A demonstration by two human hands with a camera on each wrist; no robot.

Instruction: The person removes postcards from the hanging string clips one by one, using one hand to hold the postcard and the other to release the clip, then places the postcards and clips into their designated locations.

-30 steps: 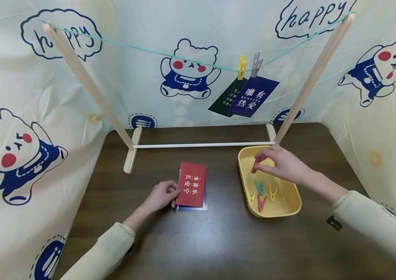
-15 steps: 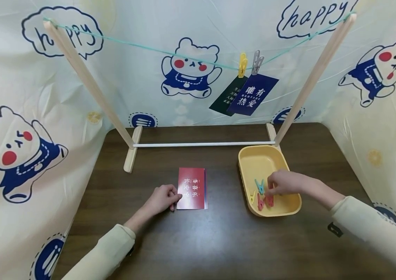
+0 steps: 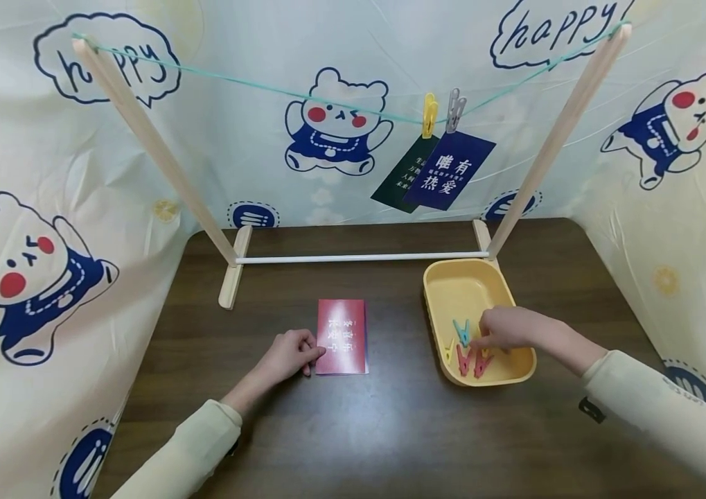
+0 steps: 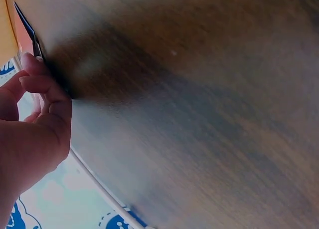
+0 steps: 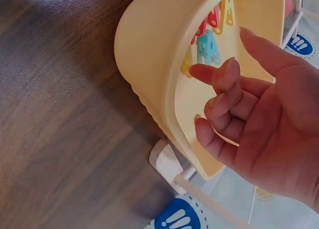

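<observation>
My left hand (image 3: 290, 353) pinches the left edge of a small stack of cards with a red card (image 3: 340, 336) on top, thumb over it; in the left wrist view the stack's dark edge shows at the fingertips. My right hand (image 3: 508, 327) reaches into a yellow tray (image 3: 461, 287). In the right wrist view its thumb and index finger stand apart with nothing between them, the other fingers loosely bent. Near them lie a blue clothespin (image 5: 208, 48), two red clothespins (image 3: 473, 362) and yellow clothespins (image 5: 229, 10), partly hidden by the hand in the head view.
A wooden frame (image 3: 552, 142) with a white crossbar (image 3: 359, 258) stands behind the tray and cards. From its green string (image 3: 253, 87) hang a dark green card (image 3: 393, 187) on a yellow clothespin (image 3: 429, 116) and a blue card (image 3: 449, 173) on a grey one (image 3: 454, 111).
My right hand has moved from the tray's far part to its near part, and the red clothespin it held now lies in the tray. The left hand's cards have shifted slightly nearer.
</observation>
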